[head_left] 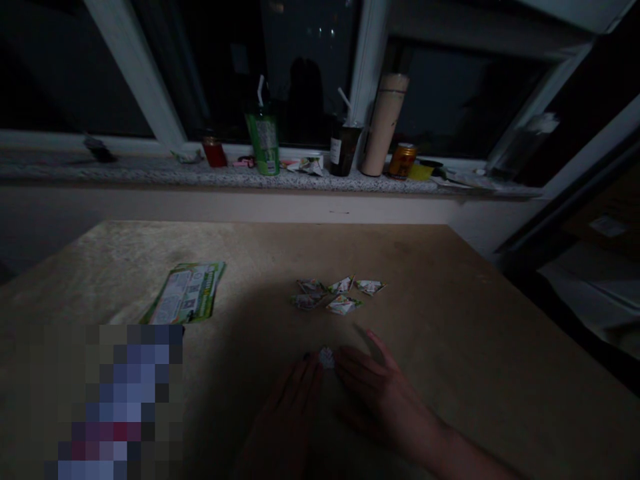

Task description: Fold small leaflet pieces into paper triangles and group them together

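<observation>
Both my hands rest low on the brown table (450,320) in dim light. My left hand (287,407) and my right hand (373,387) meet at a small folded piece of paper (327,358). Their fingertips press on it from either side. The right index finger sticks out straight; the other fingers curl towards the paper. Just beyond lie several small folded paper pieces (336,295) with green and white print, grouped together. A stack of green printed leaflets (186,292) lies to the left.
A blurred-out patch covers the table's near left corner. The stone windowsill (150,175) holds a green cup with a straw (263,140), a dark cup (344,147), a tall beige flask (384,123), two cans and scraps. The windows are dark.
</observation>
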`<state>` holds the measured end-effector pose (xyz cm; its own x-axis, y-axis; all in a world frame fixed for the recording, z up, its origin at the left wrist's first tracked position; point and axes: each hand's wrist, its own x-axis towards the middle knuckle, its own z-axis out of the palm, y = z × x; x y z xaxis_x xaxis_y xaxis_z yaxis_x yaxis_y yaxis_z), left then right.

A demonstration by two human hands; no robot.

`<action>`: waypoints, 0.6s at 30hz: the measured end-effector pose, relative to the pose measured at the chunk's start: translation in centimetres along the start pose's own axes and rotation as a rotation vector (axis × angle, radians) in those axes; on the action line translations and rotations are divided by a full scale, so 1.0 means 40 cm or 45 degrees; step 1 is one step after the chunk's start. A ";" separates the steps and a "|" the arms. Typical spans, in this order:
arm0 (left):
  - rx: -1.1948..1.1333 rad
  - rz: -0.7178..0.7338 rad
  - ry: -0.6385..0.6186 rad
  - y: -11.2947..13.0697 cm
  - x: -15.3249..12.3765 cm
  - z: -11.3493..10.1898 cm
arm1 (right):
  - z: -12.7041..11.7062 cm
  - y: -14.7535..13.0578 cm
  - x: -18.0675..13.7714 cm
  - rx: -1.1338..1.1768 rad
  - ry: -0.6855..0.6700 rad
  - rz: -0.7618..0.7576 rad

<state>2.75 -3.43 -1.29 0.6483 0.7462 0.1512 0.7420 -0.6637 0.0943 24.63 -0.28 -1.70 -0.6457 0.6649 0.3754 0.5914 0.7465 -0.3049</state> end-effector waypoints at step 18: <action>0.380 0.005 0.197 0.010 0.006 0.016 | 0.005 0.001 0.034 0.003 -0.038 0.016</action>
<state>3.33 -3.47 -1.86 0.6344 0.7121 0.3008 0.7718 -0.6051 -0.1954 23.67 0.68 -1.39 -0.6524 0.6744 0.3456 0.5983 0.7383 -0.3113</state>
